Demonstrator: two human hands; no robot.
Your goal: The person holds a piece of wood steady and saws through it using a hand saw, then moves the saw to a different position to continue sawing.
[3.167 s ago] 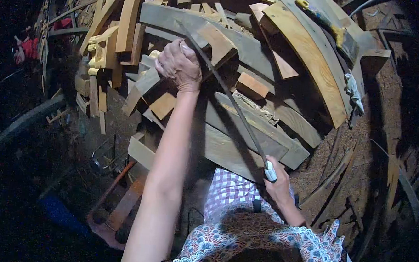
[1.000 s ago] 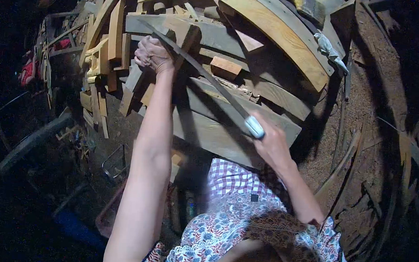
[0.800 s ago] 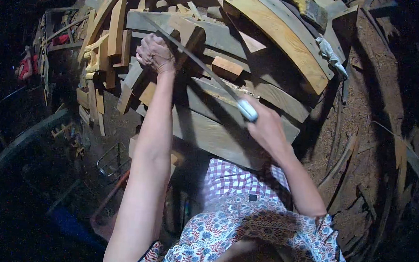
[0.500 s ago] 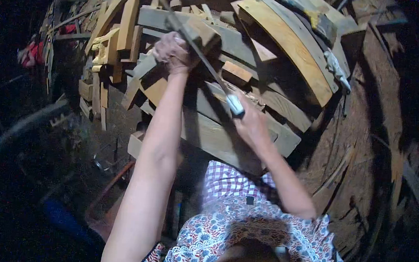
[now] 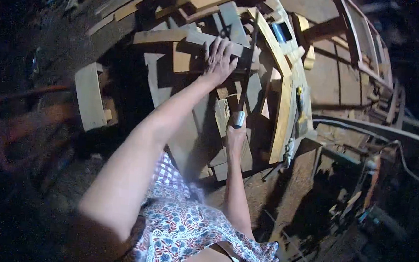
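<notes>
My left hand (image 5: 218,59) lies spread on a grey wooden beam (image 5: 198,37), its fingers stretched over the top. My right hand (image 5: 235,135) is closed round the handle of a hand saw (image 5: 248,71). The long dark blade points away from me, nearly edge-on, and crosses the beam just right of my left hand. Its teeth cannot be made out. A pale metallic piece shows where the handle meets the blade. Beneath both hands sits a stack of boards and offcuts, with a small wood block (image 5: 181,59) under the beam.
A long yellowish board (image 5: 281,116) runs along the right of the stack. Beside it lies a yellow-handled tool (image 5: 300,103). A blue cylinder (image 5: 278,33) sits at the back. A wooden frame (image 5: 363,42) stands far right, and a pale board (image 5: 90,96) is at left.
My view has swung, so the stack appears turned. My left hand has gone from a curled grip to spread fingers on the beam. My right hand still holds the saw.
</notes>
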